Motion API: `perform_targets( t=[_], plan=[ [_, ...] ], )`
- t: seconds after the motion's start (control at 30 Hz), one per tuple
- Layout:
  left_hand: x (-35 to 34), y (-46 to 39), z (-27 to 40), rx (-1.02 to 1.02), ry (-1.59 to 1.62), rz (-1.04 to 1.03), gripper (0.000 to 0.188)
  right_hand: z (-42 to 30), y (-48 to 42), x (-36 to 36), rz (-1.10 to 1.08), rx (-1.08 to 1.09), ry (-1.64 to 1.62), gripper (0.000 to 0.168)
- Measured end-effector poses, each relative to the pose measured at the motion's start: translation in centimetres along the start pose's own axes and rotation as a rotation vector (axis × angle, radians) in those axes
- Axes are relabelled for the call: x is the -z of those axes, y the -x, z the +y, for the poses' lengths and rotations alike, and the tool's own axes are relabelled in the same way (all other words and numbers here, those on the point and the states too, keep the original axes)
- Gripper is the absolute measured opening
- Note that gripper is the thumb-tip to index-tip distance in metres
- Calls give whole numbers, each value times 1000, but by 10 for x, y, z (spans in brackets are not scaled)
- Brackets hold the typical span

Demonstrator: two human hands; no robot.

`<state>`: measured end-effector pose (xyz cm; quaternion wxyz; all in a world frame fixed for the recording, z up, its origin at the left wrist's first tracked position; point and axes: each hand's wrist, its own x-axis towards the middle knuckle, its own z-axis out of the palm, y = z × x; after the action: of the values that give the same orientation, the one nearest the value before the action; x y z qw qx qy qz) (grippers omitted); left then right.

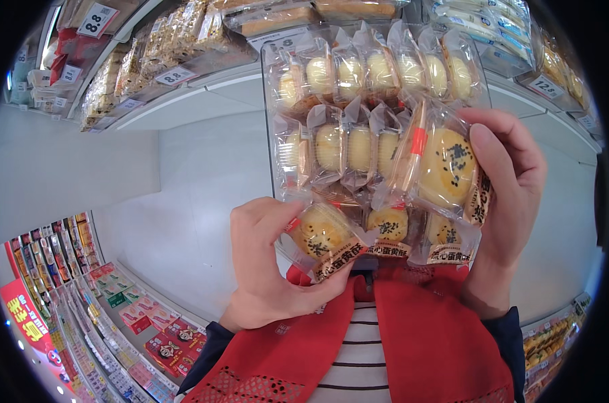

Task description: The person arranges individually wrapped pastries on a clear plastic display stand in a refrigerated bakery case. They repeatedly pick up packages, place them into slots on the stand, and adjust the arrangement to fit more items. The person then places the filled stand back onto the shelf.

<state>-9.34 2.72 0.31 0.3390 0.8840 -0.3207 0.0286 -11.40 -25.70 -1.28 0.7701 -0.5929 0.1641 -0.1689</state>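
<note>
My left hand pinches a clear-wrapped round pastry with black sesame on top, thumb below and fingers at its upper left. In my right hand is another sesame-topped wrapped pastry, gripped along its right side. Both are over a clear plastic tray in front of my chest. Rows of wrapped pastries stand on edge in its back and middle parts. Nearest me, two sesame pastries lie face up between my hands. The tray's bottom is mostly hidden.
Behind the tray runs a shelf with bagged grain snacks, wrapped bread and white packets. Price tags line its front edge. Red boxes and small packets sit on shelving at lower left. More packaged goods are at lower right.
</note>
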Motion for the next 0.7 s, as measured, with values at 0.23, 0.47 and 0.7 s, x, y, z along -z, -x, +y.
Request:
perform_targets(
  t=[0.23,0.47,0.7],
  plan=[
    [-28,-15,23,7,-29,169,89,-2,2,0,13,27,44,17],
    [-32,-20,24,18,-59,193,90,-3,1,-2,17,32,53,17],
    [-23,-18,18,-23,-58,181,90,-1,1,0,30,25,67,16]
  ],
)
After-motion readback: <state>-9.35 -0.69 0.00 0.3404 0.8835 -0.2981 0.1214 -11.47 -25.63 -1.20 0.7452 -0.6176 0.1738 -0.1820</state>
